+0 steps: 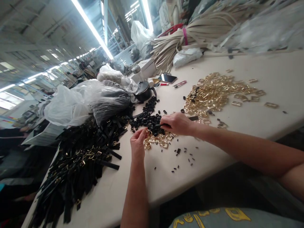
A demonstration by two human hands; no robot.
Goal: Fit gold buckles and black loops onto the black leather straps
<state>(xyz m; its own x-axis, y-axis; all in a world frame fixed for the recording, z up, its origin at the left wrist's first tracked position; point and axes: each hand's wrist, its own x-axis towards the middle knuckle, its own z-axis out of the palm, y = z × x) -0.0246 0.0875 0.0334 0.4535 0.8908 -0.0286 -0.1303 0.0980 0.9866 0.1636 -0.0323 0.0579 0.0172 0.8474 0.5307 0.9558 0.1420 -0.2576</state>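
My left hand (138, 142) is closed in a pinch, with a gold buckle (147, 132) at its fingertips. Just to its right, my right hand (177, 123) is wrapped around a flat black strip, whose end (193, 118) sticks out behind the wrist. The strip's exact kind is hidden by the fingers. Both hands are over a heap of small black loops (148, 120). Loose gold buckles (163, 141) lie below and between the hands. Small dark bits (178, 151) are scattered on the table nearer me.
A large pile of gold buckles (209, 95) lies to the right on the white table (249, 126). Black straps with buckles (85, 158) hang over the left edge. Farther back are a dark lidded mug (143, 91), a phone (167, 78), a plastic bag (68, 106) and beige straps (209, 30).
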